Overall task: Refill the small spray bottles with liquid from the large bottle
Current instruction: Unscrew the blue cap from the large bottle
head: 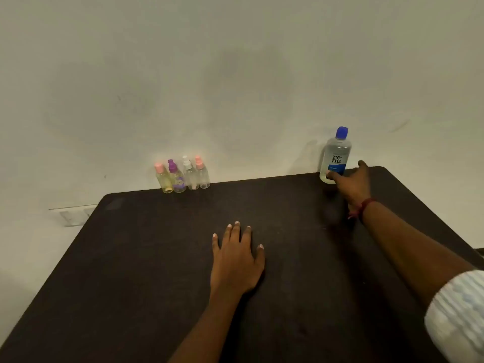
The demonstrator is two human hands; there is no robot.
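The large clear plastic bottle with a blue cap and a white-and-blue label (336,155) stands upright, its long axis vertical and its cap pointing up. It looks filled with clear liquid, though the level cannot be read. The label faces the camera.

Its base rests on the dark brown table (131,258), close against the pale wall (235,74) behind it.

Well to the left of the large bottle, a tight row of four small clear spray bottles (183,176) also stands upright against the wall. They have pink, purple, white and pink tops. The one farthest from the large bottle looks yellowish inside. What the other three hold cannot be told.

The right hand (352,186) is spread wide at the large bottle's lower part. Its thumb touches the front near the base, and its fingers stand off to the bottle's right.

Nearer the camera and left of the large bottle, the left hand (235,260) lies flat on the table, palm down, fingers straight and fanned.
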